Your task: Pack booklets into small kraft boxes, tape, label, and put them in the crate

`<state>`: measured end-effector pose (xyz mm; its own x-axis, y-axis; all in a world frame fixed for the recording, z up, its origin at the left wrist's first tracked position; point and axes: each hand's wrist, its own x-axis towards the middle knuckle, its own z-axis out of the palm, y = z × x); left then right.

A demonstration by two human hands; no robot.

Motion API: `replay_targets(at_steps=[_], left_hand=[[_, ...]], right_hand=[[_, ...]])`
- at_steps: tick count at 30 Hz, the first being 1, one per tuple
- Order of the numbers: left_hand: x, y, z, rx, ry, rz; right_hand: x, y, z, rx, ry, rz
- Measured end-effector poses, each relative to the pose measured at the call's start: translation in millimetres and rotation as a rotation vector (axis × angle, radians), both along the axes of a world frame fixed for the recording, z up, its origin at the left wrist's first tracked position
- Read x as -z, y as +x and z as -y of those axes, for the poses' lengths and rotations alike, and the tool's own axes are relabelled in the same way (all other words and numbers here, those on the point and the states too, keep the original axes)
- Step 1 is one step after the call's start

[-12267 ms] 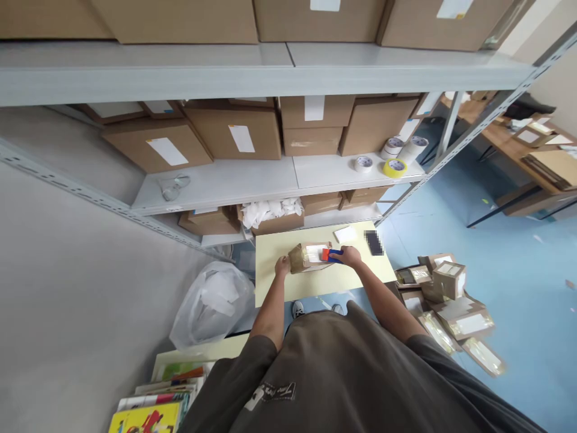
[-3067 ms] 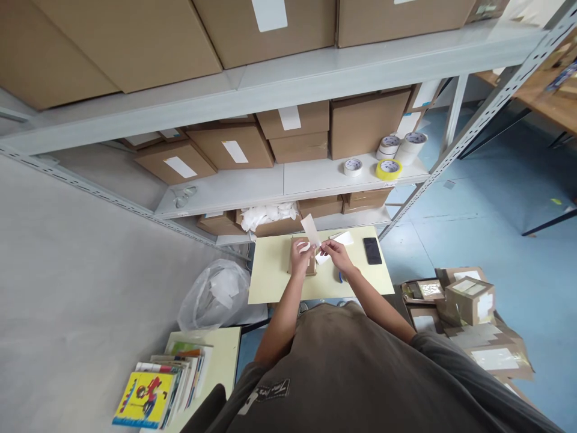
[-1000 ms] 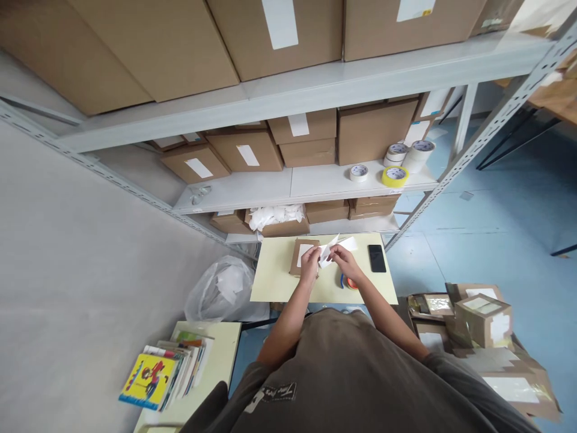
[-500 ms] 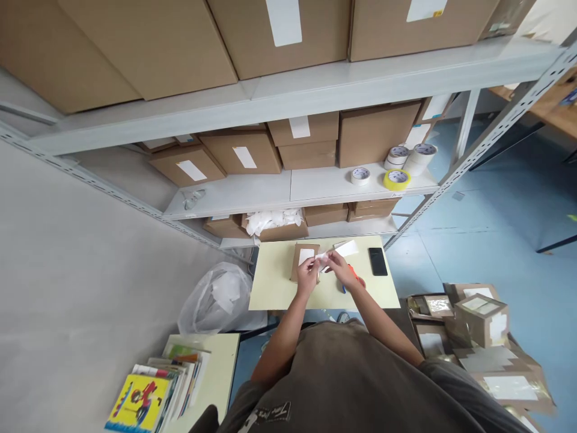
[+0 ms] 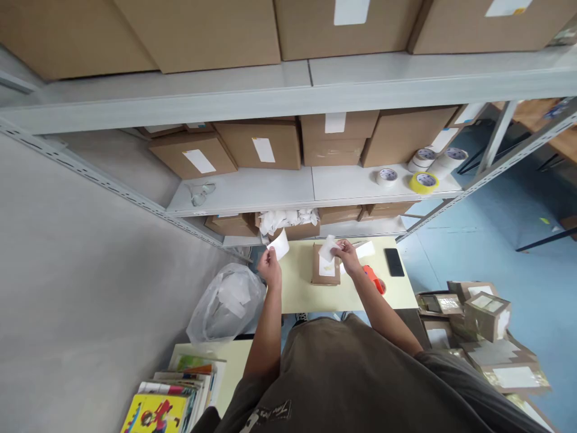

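My left hand [image 5: 270, 269], at the left edge of the pale yellow table [image 5: 297, 294], pinches a white paper slip [image 5: 280, 245]. My right hand [image 5: 348, 257] grips a thin, whitish, see-through sheet [image 5: 329, 248] above the small cardboard box [image 5: 318, 273]. The box lies on the table and bears a white label [image 5: 327, 268], partly covered by the sheet. Close to my right wrist are an orange-red tape dispenser [image 5: 372, 278] and some white paper [image 5: 366, 249]. A black phone [image 5: 394, 262] lies farther right.
A clear plastic bag [image 5: 205, 313] with white scraps stands left of the table. Shelves [image 5: 265, 186] with cartons and tape rolls [image 5: 424, 182] rise in front. Several taped boxes [image 5: 487, 316] are piled at the right; books [image 5: 155, 415] lie at lower left.
My hands were together over the box and have moved apart. The left went leftward with the white paper slip; the right keeps the thin sheet. The camera view has shifted.
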<state>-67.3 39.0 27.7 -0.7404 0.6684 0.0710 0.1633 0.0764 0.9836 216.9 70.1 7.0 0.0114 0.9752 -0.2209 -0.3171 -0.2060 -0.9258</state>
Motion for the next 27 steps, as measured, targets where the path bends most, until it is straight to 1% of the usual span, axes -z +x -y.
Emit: replay_targets(at_steps=[3, 6, 8, 9, 11, 13, 16, 18, 19, 21, 22, 23, 25, 27], left_hand=[[6.6, -19, 10, 0.045, 0.009, -0.005], [11.0, -39, 22, 0.092, -0.035, -0.040], [13.4, -55, 30, 0.134, -0.073, -0.053], [14.6, -64, 33, 0.149, -0.086, -0.060], [17.1, -80, 38, 0.166, -0.098, -0.084], [19.7, -91, 41, 0.175, -0.103, -0.111], [24.1, -97, 41, 0.222, -0.122, -0.114], [27.4, -95, 37, 0.263, -0.131, -0.104], [29.0, -93, 34, 0.280, -0.130, -0.101], [31.9, -87, 25, 0.310, -0.114, -0.098], [33.0, -83, 20, 0.329, -0.099, -0.105], [33.8, -79, 15, 0.356, -0.080, -0.121], [35.0, -68, 6, 0.445, -0.043, -0.187], [36.7, -52, 0, 0.570, -0.024, -0.293]], right_hand=[[24.7, -66, -42, -0.006, -0.113, -0.036], [46.2, -132, -95, 0.006, -0.207, -0.084], [55.6, -166, -131, 0.079, -0.249, -0.106], [58.7, -178, -149, 0.108, -0.260, -0.108], [61.7, -193, -179, 0.152, -0.263, -0.083], [61.6, -198, -203, 0.206, -0.253, -0.030], [58.3, -193, -222, 0.286, -0.246, 0.035], [56.3, -186, -219, 0.319, -0.245, 0.053], [55.9, -182, -211, 0.339, -0.242, 0.061], [56.7, -173, -183, 0.363, -0.230, 0.079], [57.6, -168, -162, 0.366, -0.225, 0.085], [58.5, -163, -139, 0.324, -0.218, 0.103], [59.0, -154, -86, 0.172, -0.198, 0.115], [55.4, -144, -35, 0.016, -0.219, 0.087]])
